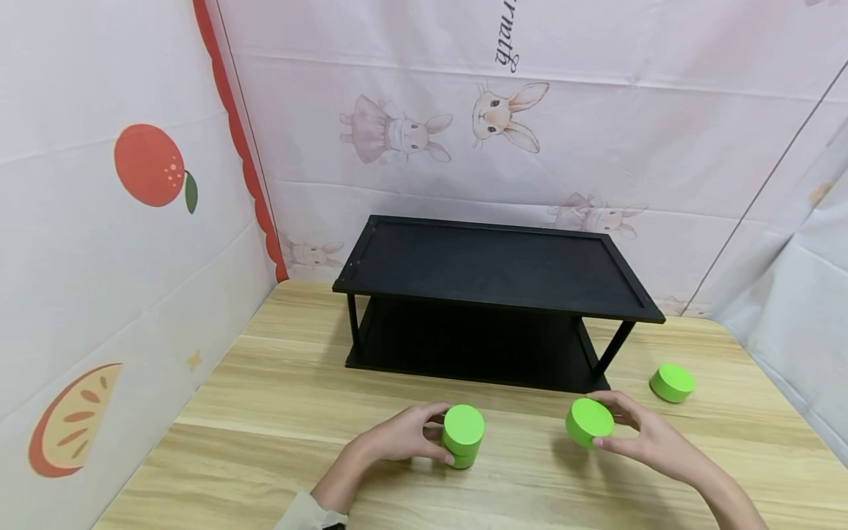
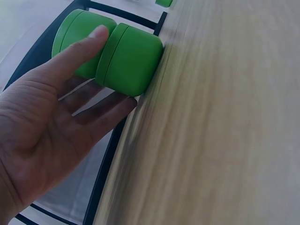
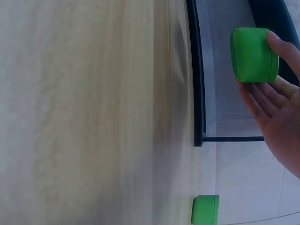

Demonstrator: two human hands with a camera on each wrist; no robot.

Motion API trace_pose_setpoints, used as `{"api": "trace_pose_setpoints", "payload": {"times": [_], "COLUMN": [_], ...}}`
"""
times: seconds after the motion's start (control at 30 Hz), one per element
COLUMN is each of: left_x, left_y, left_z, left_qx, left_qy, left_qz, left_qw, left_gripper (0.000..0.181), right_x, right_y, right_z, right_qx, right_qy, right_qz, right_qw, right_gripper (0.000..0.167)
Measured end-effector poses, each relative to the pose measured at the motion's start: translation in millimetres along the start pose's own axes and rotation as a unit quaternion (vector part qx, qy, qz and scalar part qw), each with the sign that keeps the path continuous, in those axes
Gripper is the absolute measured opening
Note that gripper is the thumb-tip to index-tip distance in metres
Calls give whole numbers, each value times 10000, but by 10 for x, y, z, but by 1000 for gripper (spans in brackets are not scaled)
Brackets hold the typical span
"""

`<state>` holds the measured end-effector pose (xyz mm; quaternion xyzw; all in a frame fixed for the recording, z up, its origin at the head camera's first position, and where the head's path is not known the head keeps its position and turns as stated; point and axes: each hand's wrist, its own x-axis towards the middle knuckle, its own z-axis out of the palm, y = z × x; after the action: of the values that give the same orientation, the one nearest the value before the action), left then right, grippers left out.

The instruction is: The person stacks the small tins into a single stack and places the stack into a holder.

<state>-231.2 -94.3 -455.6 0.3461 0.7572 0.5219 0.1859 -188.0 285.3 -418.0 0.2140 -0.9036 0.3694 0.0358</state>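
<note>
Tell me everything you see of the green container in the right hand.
The green container is a short cylinder with a flat top, a seam just below it and a rounded bottom edge, apparently smooth plastic. The right hand grips it, slightly tilted, above the wood-grain table, in front of the black shelf.

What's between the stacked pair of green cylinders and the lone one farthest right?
In the head view, another green cylinder and the right hand holding it lie between them.

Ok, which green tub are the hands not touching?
The tub alone on the table, right of the shelf; the left hand holds a stacked pair, the right hand another tub.
</note>
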Motion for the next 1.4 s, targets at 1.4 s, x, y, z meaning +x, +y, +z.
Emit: {"api": "trace_pose_setpoints", "payload": {"times": [1.4], "left_x": [-48], "left_y": [-69], "left_z": [-39], "left_qx": [-875], "left_qy": [172], "left_qz": [-72], "left_qw": [9960], "left_gripper": [54], "right_x": [285], "right_y": [-245], "right_z": [113], "right_qx": [548], "right_qy": [-388], "right_qz": [-623], "right_qw": [9958], "right_gripper": [50]}}
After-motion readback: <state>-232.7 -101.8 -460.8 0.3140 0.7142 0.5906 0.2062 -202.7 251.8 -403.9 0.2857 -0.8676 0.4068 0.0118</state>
